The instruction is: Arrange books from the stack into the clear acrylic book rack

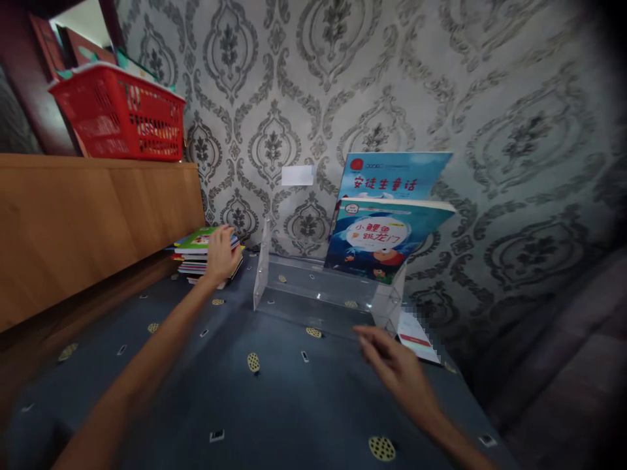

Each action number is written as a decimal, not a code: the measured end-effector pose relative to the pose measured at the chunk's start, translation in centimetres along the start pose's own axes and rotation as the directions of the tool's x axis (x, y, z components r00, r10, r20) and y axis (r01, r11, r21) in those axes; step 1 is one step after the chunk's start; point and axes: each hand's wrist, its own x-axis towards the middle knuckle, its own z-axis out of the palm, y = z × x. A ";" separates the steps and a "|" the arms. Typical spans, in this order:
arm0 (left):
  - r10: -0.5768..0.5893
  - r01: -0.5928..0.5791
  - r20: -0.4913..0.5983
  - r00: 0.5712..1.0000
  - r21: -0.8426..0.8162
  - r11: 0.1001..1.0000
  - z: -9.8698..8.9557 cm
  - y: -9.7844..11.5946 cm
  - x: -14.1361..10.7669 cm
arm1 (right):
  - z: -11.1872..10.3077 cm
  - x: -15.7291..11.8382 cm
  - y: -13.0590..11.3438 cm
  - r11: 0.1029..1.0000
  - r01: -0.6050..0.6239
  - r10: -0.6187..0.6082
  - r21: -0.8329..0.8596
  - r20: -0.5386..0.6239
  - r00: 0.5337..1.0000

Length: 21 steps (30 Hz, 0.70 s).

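At the left, my left hand [223,253] is on the right side of a stack of books [196,251], its fingers bent over the top; whether it grips one is hidden. My right hand [394,365] hovers over the cloth in front of a clear acrylic rack [318,294], fingers apart and holding nothing. Two books lean upright in the rack's right part: a dark blue one with a carp picture [369,245] in front, and a light blue one with red characters [392,173] behind it. The rack's left part holds no book.
A red plastic basket [132,117] stands on a wooden cabinet [98,222] at the left. A white and red booklet [418,339] lies right of the rack. Dark blue patterned cloth [274,405] covers the surface. Patterned wallpaper [274,98] rises behind, with a small white label [297,175] in front.
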 end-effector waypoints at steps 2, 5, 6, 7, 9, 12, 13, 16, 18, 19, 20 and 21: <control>-0.100 0.079 0.099 0.990 0.193 0.978 0.2 -3.9 0.4 | 2.5 -1.3 -0.5 1.000 -0.016 0.016 0.003 0.115 0.993; -0.137 0.030 0.290 0.947 0.346 0.938 0.9 -7.6 0.9 | 6.1 -2.3 -0.7 1.000 -0.018 0.014 0.014 0.256 0.967; -0.135 0.013 0.318 0.939 0.358 0.934 1.1 -8.3 1.1 | 7.1 -2.6 -0.6 0.999 -0.026 0.020 0.018 0.288 0.957; -0.131 0.003 0.329 0.935 0.361 0.932 1.3 -8.8 1.3 | 8.0 -2.8 -0.5 0.999 -0.036 0.027 0.025 0.309 0.951; -0.118 -0.015 0.338 0.934 0.367 0.930 1.5 -9.3 1.6 | 9.5 -3.2 -0.1 0.998 -0.055 0.038 0.044 0.326 0.945; -0.094 -0.051 0.354 0.931 0.379 0.924 1.2 -9.6 1.9 | 10.7 -3.6 0.4 0.995 -0.083 0.057 0.060 0.354 0.934; -0.084 -0.064 0.360 0.929 0.382 0.922 1.1 -9.6 1.9 | 10.8 -3.6 0.5 0.993 -0.098 0.068 0.065 0.364 0.929; -0.056 -0.105 0.377 0.925 0.392 0.914 0.4 -9.5 1.5 | 11.0 -3.5 0.5 0.985 -0.147 0.104 0.093 0.366 0.925; -0.040 -0.128 0.386 0.922 0.400 0.908 -0.1 -9.3 1.1 | 10.9 -3.3 0.3 0.982 -0.148 0.098 0.115 0.358 0.929; -0.036 -0.136 0.389 0.921 0.406 0.904 -0.4 -9.0 0.8 | 10.9 -3.3 0.3 0.983 -0.140 0.088 0.122 0.354 0.931; -0.034 -0.142 0.391 0.920 0.413 0.899 -0.7 -8.8 0.5 | 10.9 -3.3 0.2 0.983 -0.128 0.075 0.130 0.355 0.932; -0.035 -0.147 0.393 0.919 0.422 0.894 -1.1 -8.6 0.2 | 10.9 -3.3 0.2 0.983 -0.119 0.062 0.139 0.359 0.931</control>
